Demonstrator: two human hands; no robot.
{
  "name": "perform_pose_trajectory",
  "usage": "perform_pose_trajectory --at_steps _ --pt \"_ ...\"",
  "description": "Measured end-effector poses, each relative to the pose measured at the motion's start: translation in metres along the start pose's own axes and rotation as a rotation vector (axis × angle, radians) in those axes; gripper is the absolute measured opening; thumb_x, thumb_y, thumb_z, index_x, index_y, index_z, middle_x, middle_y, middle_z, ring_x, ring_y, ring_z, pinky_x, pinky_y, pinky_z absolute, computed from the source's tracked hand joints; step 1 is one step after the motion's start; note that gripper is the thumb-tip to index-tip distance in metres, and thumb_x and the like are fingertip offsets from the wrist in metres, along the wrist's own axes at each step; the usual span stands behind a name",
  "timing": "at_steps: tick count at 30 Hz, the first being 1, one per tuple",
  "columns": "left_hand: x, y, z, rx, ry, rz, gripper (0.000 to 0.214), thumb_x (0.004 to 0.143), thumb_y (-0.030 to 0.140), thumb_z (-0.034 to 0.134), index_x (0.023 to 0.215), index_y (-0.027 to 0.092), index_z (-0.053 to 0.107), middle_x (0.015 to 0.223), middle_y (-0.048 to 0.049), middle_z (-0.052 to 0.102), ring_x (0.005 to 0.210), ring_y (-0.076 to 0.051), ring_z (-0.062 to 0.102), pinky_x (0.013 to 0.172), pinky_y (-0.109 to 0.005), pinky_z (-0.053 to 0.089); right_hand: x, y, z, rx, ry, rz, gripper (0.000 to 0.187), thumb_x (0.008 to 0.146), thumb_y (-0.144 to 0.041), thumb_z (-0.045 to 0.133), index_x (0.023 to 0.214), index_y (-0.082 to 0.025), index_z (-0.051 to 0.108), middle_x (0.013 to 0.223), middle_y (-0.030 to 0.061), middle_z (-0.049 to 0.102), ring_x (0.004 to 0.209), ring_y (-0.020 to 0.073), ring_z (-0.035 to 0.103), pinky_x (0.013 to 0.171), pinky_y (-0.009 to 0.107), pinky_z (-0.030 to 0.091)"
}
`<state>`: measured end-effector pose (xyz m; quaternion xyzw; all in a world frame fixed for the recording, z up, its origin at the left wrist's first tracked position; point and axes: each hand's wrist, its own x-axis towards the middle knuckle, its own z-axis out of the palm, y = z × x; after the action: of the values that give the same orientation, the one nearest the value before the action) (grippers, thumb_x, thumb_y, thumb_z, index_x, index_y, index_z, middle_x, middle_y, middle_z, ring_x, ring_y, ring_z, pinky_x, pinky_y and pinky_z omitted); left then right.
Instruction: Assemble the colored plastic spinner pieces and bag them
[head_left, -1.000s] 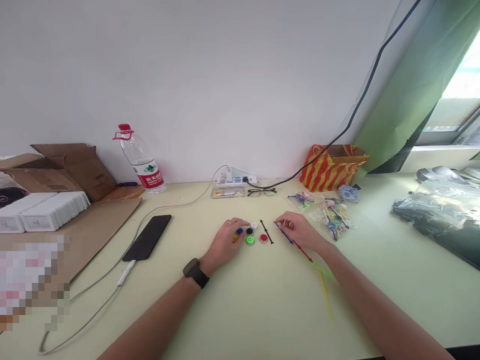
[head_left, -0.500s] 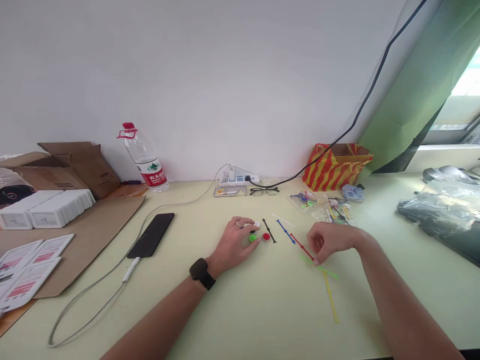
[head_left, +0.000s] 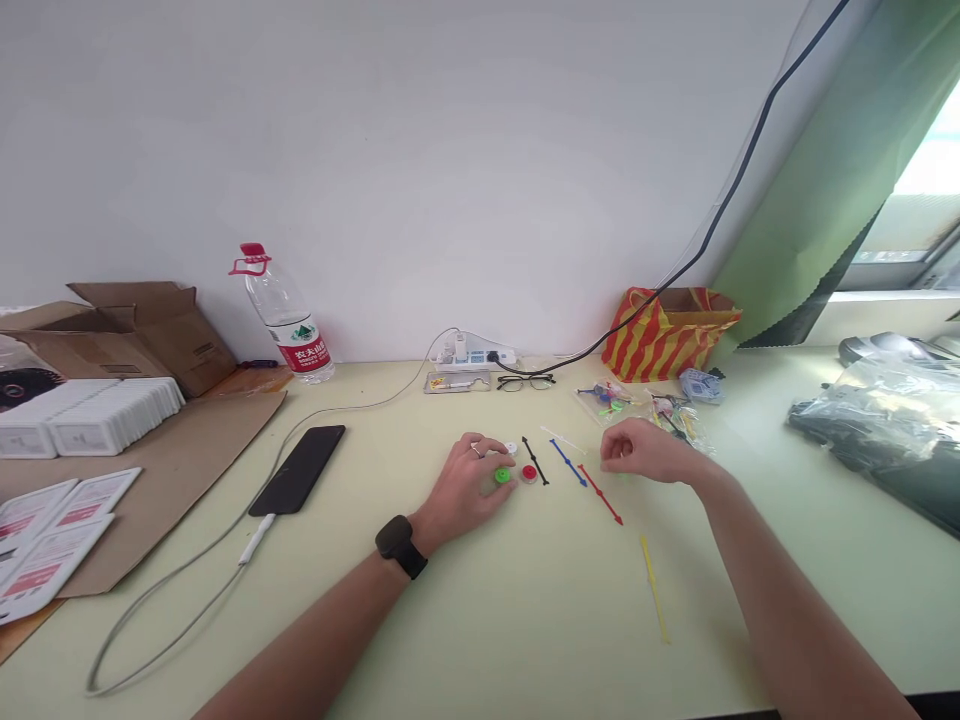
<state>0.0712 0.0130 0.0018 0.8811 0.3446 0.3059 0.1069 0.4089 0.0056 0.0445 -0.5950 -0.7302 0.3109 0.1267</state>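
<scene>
My left hand (head_left: pixel 472 485) is closed, thumb and forefinger around a small green disc (head_left: pixel 502 475). A white disc (head_left: pixel 511 449) and a red disc (head_left: pixel 529 473) sit close to its fingertips. My right hand (head_left: pixel 637 452) is pinched just above the table; a faint strip of the green arrow (head_left: pixel 619 492) shows under its fingers. Beside it lie a red arrow (head_left: pixel 601 495), a blue arrow (head_left: pixel 568 463) and a thin white arrow (head_left: pixel 562 440). The black arrow (head_left: pixel 535 460) is nearer my left hand. Closer to me rests a yellow arrow (head_left: pixel 655 590).
Clear plastic bags of coloured parts (head_left: pixel 679 415) lie behind my right hand, before a striped bag (head_left: pixel 667 340). Glasses (head_left: pixel 525 382) and a power strip (head_left: pixel 476 358) are by the wall. Leftward are a phone (head_left: pixel 298 470), a bottle (head_left: pixel 296 320) and a cardboard box (head_left: pixel 142 335).
My right hand has lifted the green arrow from beside the yellow one and moved away from me, slightly left. My left hand stays in place, with more of the green disc showing.
</scene>
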Motion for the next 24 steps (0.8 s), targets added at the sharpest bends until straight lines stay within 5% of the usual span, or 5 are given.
perform_pose_trajectory --at_steps 4,10,12,18,24 --pt "0.001 0.003 -0.004 0.023 0.034 -0.025 0.033 0.086 0.027 0.073 0.118 0.027 0.067 0.118 -0.0059 0.069 0.115 -0.030 0.055 0.106 -0.051 0.045 0.003 0.010 -0.002 -0.076 0.149 0.064 0.022 0.075 -0.039 0.075 0.075 -0.020 0.063 0.082 0.0054 0.071 0.075 0.0204 0.064 0.064 0.030 0.046" --pt "0.000 0.005 -0.008 0.020 -0.024 -0.045 0.017 0.081 0.026 0.074 0.097 0.025 0.069 0.121 -0.0057 0.068 0.118 -0.032 0.051 0.105 -0.052 0.043 -0.019 0.005 -0.006 0.061 -0.506 0.085 0.036 0.063 -0.045 0.087 0.067 -0.019 0.063 0.069 0.0037 0.072 0.066 0.0192 0.066 0.055 0.026 0.042" --pt "0.000 0.006 -0.009 0.014 -0.020 -0.045 0.012 0.082 0.025 0.073 0.093 0.025 0.070 0.120 -0.0053 0.068 0.117 -0.031 0.051 0.102 -0.051 0.044 -0.020 0.000 -0.002 0.042 -0.597 0.115 0.035 0.059 -0.041 0.089 0.065 -0.019 0.063 0.069 0.0036 0.073 0.065 0.0191 0.067 0.054 0.026 0.042" --pt "0.001 0.010 -0.011 -0.052 -0.067 0.026 0.004 0.087 0.026 0.070 0.089 0.025 0.074 0.103 -0.0053 0.070 0.103 -0.026 0.055 0.094 -0.046 0.049 -0.015 0.004 0.002 -0.027 -0.543 0.190 0.030 0.054 -0.029 0.087 0.062 -0.020 0.061 0.066 0.0016 0.071 0.061 0.0175 0.064 0.050 0.026 0.038" --pt "0.000 0.015 -0.012 -0.119 -0.126 0.096 0.008 0.089 0.023 0.069 0.092 0.026 0.075 0.096 -0.0040 0.072 0.099 -0.025 0.056 0.094 -0.044 0.050 -0.012 0.024 -0.009 0.040 -0.301 0.174 0.024 0.066 -0.032 0.080 0.071 -0.021 0.059 0.070 0.0029 0.071 0.061 0.0173 0.063 0.053 0.027 0.042"
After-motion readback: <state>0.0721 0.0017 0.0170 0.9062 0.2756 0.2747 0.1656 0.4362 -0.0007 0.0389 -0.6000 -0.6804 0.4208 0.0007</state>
